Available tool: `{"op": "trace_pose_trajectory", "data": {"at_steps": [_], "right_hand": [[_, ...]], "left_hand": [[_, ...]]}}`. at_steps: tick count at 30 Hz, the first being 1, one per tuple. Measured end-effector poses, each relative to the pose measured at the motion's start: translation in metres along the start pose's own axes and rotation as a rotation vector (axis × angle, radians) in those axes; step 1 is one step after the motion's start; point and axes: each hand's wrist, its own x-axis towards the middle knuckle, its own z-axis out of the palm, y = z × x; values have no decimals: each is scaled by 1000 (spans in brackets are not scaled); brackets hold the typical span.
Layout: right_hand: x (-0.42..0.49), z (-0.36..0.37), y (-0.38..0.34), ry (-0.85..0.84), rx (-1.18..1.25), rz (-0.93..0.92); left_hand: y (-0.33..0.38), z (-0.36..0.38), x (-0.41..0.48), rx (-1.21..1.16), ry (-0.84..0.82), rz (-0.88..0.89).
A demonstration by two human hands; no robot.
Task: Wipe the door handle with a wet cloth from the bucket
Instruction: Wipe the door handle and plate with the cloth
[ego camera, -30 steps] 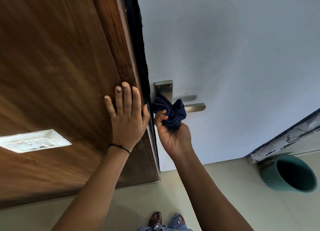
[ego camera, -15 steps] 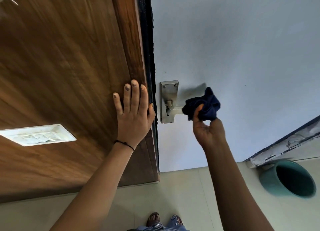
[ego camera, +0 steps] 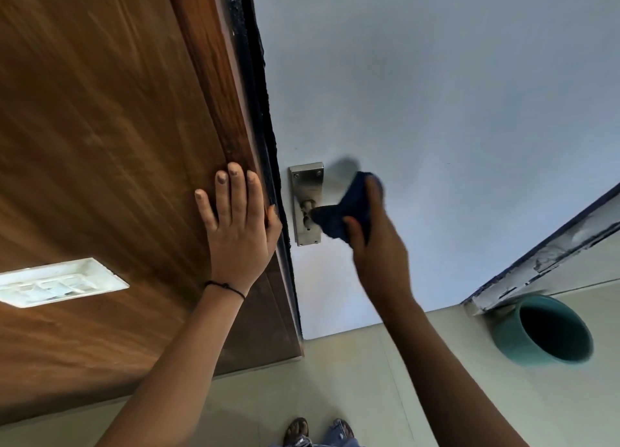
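Pale grey-blue painted door (ego camera: 436, 111) fills the right of the head view; brown wood-grain panel (ego camera: 100, 128) fills the left, a dark seal strip between them.

Round teal plastic bucket (ego camera: 543, 329) sits on the floor at lower right, well apart from both hands.

Left hand (ego camera: 238, 225): flat and open on the wood panel just beside the seal strip, fingers spread, grasping nothing. Reads as a brace.

Right hand (ego camera: 375, 242): clenched around the bunched dark navy cloth (ego camera: 349, 212), which is wrapped over the brushed-steel lever door handle (ego camera: 310, 208). Lever itself mostly hidden under the cloth; only its stub at the rectangular steel backplate (ego camera: 307, 185) shows.

Key relation: the lever's long axis appears to run horizontally, from the backplate rightward across the door, away from the left hand. The right hand is on it; the left hand is near but across the seal strip.

Judgement: wiping is under way. The next stroke should slide along that axis, cloth kept closed around the lever.
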Motion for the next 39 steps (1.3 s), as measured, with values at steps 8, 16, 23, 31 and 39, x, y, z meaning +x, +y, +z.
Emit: {"op": "trace_pose_trajectory", "data": {"at_steps": [8,16,23,31,39], "right_hand": [[9,43,-40,5,-377,-194],[33,21,-19,-21,-437,-89],[36,29,-32,-96,-375,-256],[38,19,-15,-42,-374,-144],[12,36,-8,-48,-443,-303]], "left_hand": [[-1,-2,0,-13,-6,8],[0,-1,0,-19,13,4],[0,0,-1,-19,15,10],[0,2,-1,-15,23,2],[-2,3,-1,-4,27,8]]}}
